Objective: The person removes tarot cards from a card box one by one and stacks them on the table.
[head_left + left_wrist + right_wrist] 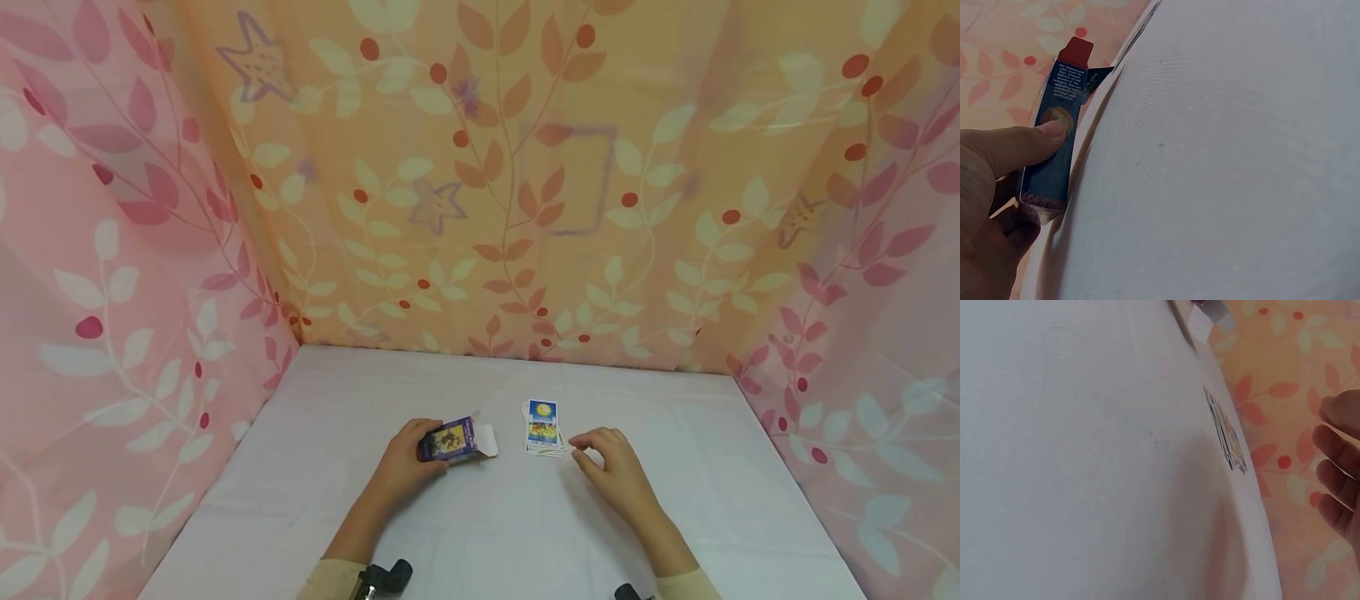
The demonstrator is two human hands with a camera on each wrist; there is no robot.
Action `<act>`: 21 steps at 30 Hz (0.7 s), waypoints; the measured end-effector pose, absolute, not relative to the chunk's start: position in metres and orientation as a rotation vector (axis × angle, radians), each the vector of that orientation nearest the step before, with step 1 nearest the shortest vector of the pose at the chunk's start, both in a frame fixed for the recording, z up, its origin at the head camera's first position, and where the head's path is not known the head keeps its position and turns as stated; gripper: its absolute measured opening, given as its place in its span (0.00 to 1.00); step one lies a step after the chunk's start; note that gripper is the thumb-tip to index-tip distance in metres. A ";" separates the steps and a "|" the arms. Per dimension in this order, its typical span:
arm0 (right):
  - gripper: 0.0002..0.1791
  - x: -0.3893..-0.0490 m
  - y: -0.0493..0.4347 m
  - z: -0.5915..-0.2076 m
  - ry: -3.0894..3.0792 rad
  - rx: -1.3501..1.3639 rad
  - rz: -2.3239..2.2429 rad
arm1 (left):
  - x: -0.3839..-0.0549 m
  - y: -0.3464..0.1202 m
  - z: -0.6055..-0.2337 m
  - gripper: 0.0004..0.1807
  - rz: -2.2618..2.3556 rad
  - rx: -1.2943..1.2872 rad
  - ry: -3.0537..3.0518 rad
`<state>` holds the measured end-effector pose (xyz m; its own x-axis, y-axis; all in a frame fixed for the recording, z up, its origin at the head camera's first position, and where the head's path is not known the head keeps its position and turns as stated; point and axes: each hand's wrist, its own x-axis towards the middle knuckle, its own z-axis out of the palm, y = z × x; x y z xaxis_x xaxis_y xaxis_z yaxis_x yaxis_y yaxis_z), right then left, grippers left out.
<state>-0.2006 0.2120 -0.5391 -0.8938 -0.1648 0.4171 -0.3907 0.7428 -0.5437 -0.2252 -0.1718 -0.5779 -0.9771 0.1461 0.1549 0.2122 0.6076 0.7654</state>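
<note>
My left hand grips a dark blue card box with a picture on its front. The thumb lies along the box's narrow printed side in the left wrist view. At the box's right end the flap stands open, its white inside showing. To the right of the box, a slightly uneven stack of picture cards lies face up on the table, a yellow sun on the top card. My right hand hovers just right of the stack, fingers loosely bent and holding nothing. The right wrist view shows the stack edge-on, apart from the fingertips.
A white cloth covers the table. Behind it hangs an orange leaf-patterned curtain, with pink curtains at the left and right sides. Dark camera mounts sit at the wrists.
</note>
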 end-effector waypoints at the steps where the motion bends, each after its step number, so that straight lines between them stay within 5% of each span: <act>1: 0.09 -0.200 0.213 -0.540 -2.600 0.426 0.917 | -0.226 -0.172 -0.578 0.39 -1.326 -0.309 -2.753; 21: 0.09 -0.189 0.230 -0.539 -2.593 0.469 0.841 | -0.233 -0.174 -0.580 0.38 -1.330 -0.336 -2.790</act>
<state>-0.1889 0.2295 -0.5389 -0.8746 -0.1954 0.4437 -0.4186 0.7660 -0.4878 -0.2327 -0.1738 -0.5803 -0.9761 0.1801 0.1218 0.2080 0.6107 0.7640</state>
